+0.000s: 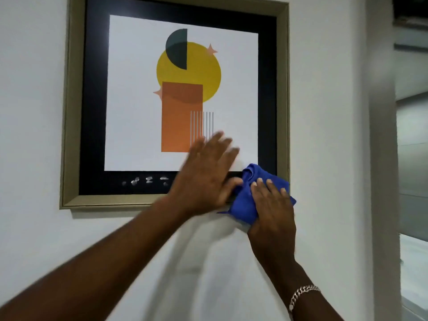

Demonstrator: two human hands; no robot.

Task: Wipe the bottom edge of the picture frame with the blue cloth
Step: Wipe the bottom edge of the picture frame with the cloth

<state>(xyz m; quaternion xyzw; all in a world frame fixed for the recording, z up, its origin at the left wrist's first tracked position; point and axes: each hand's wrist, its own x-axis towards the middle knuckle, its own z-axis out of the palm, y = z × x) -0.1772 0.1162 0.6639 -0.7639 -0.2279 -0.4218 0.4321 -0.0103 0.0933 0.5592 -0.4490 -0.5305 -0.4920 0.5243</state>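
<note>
Firmly, right hand [272, 209] presses blue cloth [249, 195] on frame [69, 135] corner; left hand [206, 174] flat, fingers spread.

No legible text, labels, brands, numbers or signs anywhere in the head view. The print inside the picture frame [69, 112] carries only abstract shapes at centre: a yellow circle, a dark half-circle, an orange rectangle, thin grey vertical lines, two small pink stars. No lettering on any of them. Pale smudges on the black mat [92, 112], lower centre, are marks, not characters. The blue cloth [245, 200] at lower right shows no tag or logo. Chain bracelet [301, 295] at bottom right: no engraving discernible.
</note>
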